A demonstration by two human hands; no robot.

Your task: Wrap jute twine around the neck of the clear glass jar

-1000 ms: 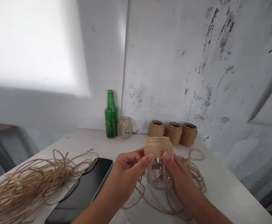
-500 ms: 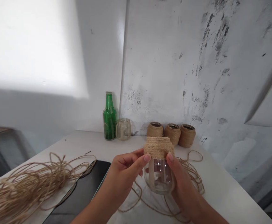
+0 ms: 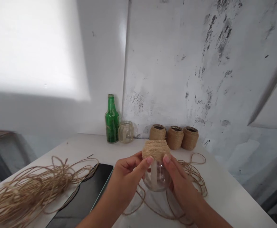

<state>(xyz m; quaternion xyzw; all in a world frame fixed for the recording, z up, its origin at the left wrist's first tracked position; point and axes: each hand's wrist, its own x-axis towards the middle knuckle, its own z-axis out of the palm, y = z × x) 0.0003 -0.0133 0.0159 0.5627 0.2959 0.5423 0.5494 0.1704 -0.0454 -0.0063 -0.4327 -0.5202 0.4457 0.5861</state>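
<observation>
A glass jar [image 3: 160, 180] is held up between both hands above the table, its upper part wound with jute twine [image 3: 155, 149] and its lower part bare. My left hand [image 3: 129, 175] grips its left side, the thumb pressed at the lower edge of the winding. On the opposite side my right hand [image 3: 179, 177] grips the jar, thumb on the same edge and fingers behind. A strip, perhaps tape, shows pale on the glass. Loose twine [image 3: 157, 215] trails on the table below and leads toward a coil [image 3: 195, 177] beyond my right hand.
A big tangle of twine [image 3: 29, 190] lies at the left, partly over a black flat panel [image 3: 86, 196]. Against the wall stand a green bottle [image 3: 111, 122], a bare glass jar [image 3: 126, 132] and three twine-wrapped jars [image 3: 175, 138]. The white table [image 3: 226, 196] has its right edge in view.
Both hands stay on the jar. The jar has shifted slightly to the left and turned a little, with my right hand moving left along with it.
</observation>
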